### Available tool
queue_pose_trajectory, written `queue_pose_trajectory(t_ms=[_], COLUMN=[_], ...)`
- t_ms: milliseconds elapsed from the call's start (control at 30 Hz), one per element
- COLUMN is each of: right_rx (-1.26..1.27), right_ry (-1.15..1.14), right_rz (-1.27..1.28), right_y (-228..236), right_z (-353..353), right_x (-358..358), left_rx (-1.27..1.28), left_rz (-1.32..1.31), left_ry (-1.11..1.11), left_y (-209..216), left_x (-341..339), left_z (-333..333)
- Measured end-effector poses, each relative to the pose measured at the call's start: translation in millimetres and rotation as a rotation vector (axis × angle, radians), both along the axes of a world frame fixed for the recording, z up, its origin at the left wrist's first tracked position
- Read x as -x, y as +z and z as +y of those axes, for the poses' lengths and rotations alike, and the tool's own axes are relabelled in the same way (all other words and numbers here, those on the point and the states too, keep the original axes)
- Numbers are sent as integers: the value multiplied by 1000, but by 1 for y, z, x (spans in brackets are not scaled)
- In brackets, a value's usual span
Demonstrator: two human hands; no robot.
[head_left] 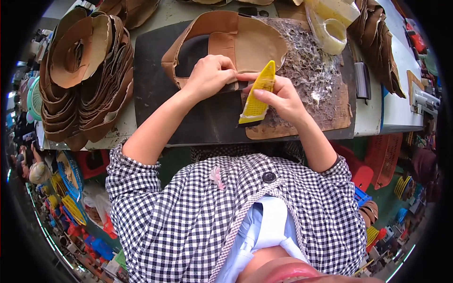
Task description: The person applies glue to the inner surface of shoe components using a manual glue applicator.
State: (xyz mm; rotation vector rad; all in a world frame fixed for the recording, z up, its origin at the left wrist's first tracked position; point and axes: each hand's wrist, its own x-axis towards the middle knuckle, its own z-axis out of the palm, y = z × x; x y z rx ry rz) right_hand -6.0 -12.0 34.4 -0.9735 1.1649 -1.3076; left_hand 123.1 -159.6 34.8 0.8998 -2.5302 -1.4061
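Loop of brown, leather-like material point(224, 42) lying ahead on flat black mat point(188, 123), long axis left-to-right — left hand point(208, 77) nearer, pinching near edge; right hand point(286, 100) grips yellow, tapered plastic tool point(259, 95), forefinger meeting left fingertips.

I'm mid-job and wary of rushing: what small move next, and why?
Perhaps press the near edge of the brown, ring-shaped, leather-like piece: the left hand and right hand meet there, with the yellow, tapered tool tucked in the right grip.
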Motion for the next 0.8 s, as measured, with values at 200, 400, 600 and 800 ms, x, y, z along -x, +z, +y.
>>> queue_pose_trajectory(t_ms=[200,400,600,800], right_rx=[-102,-161,360,-82], right_ry=[-83,-130,-1038,-984], right_rz=[139,181,775,1343], right_y=[-19,4,37,31], right_z=[-16,-23,6,-4], right_x=[1,29,147,182], left_rx=[-226,-366,-213,-250], left_rz=[197,420,399,397], left_ry=[333,438,359,365], left_y=[-26,-29,-18,-22], left_x=[-1,7,32,43], left_z=[-9,-1,13,12])
